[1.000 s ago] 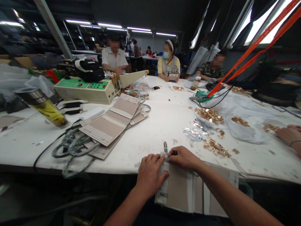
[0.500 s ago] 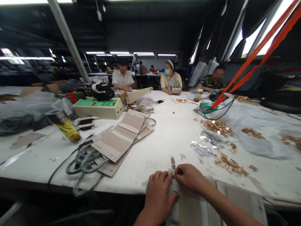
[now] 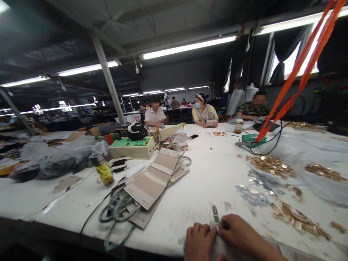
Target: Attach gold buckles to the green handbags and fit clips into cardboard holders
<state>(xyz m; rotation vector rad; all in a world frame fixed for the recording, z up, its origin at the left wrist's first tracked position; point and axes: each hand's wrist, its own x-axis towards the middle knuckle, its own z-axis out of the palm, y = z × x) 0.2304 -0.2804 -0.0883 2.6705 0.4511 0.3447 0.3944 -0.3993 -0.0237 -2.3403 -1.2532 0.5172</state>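
Observation:
At the table's near edge, my left hand (image 3: pixel 199 241) lies with its fingers spread on a pale panel (image 3: pixel 220 248), pressing it down. My right hand (image 3: pixel 237 232) is closed around a small dark-ended tool (image 3: pixel 225 225), whose shape is mostly hidden by the fingers. A narrow strap with a metal end (image 3: pixel 215 214) sticks out beyond the panel between the two hands. To the left lies a stack of beige bag panels (image 3: pixel 148 185) with wrapped grey-green handles (image 3: pixel 119 208).
A green and cream machine (image 3: pixel 133 146) and a bottle with yellow contents (image 3: pixel 104 172) stand left. Gold metal pieces (image 3: pixel 270 165) and silvery pieces (image 3: pixel 252 195) lie right. Orange straps (image 3: pixel 296 79) hang at right. Three people sit across the table (image 3: pixel 201 156).
The view has tilted upward and turned left, so hands and table sit lower and further right in the picture. Both hands keep nearly the same hold on the panel.

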